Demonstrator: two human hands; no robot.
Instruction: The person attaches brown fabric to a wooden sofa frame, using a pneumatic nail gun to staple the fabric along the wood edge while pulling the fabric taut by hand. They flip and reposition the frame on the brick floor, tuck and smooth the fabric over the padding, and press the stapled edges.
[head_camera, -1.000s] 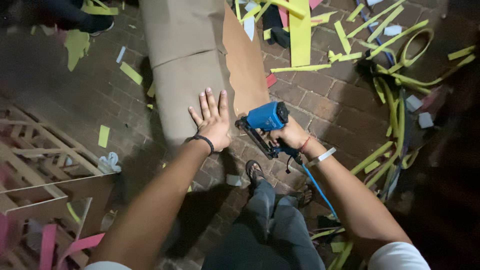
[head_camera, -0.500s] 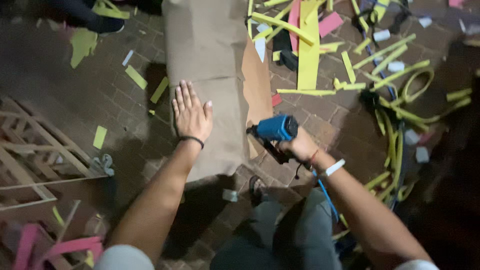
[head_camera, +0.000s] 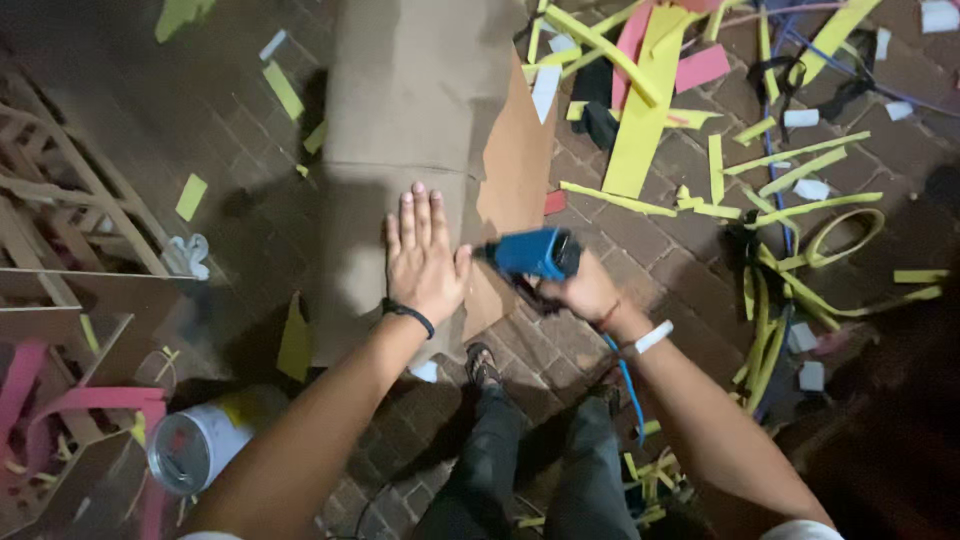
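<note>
Left hand (head_camera: 424, 258) flat on cardboard sheet (head_camera: 420, 120), right hand (head_camera: 582, 292) gripping blue tool (head_camera: 535, 253)

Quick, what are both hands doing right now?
Left hand: open, pressed flat on the brown cardboard sheet.
Right hand: closed around the blue power tool.

**Both arms stretched forward, one hand flat, one gripping**

The left hand (head_camera: 425, 255) lies palm-down, fingers straight and close together, arm extended, a dark band at its wrist. The right hand (head_camera: 583, 292) is curled closed around a grip, its wrist wearing a white band.
</note>
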